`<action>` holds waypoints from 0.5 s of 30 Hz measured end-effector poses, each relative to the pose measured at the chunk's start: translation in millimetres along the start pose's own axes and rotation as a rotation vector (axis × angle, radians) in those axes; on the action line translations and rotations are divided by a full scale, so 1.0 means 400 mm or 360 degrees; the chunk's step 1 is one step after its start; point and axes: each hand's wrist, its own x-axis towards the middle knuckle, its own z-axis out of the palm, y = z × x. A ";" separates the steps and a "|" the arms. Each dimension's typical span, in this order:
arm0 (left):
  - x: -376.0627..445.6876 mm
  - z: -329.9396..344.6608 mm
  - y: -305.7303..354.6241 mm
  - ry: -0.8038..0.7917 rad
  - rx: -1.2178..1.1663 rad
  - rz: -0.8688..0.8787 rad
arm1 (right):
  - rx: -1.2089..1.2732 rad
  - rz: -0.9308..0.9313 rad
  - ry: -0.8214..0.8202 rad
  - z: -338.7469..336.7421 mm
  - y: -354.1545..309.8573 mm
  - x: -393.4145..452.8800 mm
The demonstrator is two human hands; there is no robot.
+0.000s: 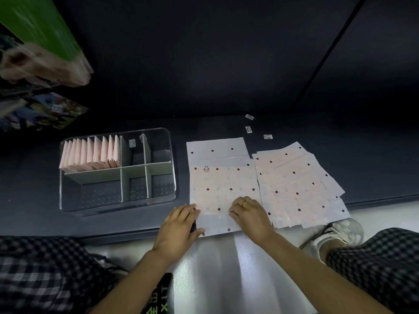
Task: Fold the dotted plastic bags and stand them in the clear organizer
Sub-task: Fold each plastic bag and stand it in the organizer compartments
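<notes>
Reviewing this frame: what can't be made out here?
Head view only:
- Count of folded bags in the clear organizer: packed together.
- Print on the small labels: too small.
- Left hand and right hand grip on the dotted bag: fingertips hidden.
- Green package: blurred, cropped.

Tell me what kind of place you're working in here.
Probably a shop or stockroom floor: the person sits at a low dark shelf holding a clear organizer and dotted plastic bags, with colourful packaged goods at left and small label stickers.

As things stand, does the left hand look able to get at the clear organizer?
Probably yes: the left hand rests on the bag, and nothing lies between it and the organizer beside it.
</notes>
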 end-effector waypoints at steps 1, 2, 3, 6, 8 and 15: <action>0.002 -0.002 0.003 0.0022 -0.0038 -0.0006 | -0.0069 -0.0025 0.0004 -0.004 -0.004 0.003; 0.003 -0.003 0.005 0.0048 -0.0077 -0.0007 | -0.0121 -0.0045 0.0018 0.000 -0.003 0.007; 0.005 -0.005 0.008 0.0072 -0.0119 -0.0004 | -0.0128 -0.0028 -0.0008 -0.004 -0.005 0.011; 0.014 -0.012 0.011 0.0098 -0.0275 0.0008 | -0.0083 -0.0032 -0.0109 -0.012 -0.001 0.021; 0.022 -0.020 0.007 0.0070 -0.0388 0.0013 | 0.0075 -0.0015 -0.0240 -0.028 0.001 0.027; 0.030 -0.062 -0.023 -0.0074 -0.0888 -0.0243 | 0.0966 0.0194 -0.0821 -0.127 0.006 0.018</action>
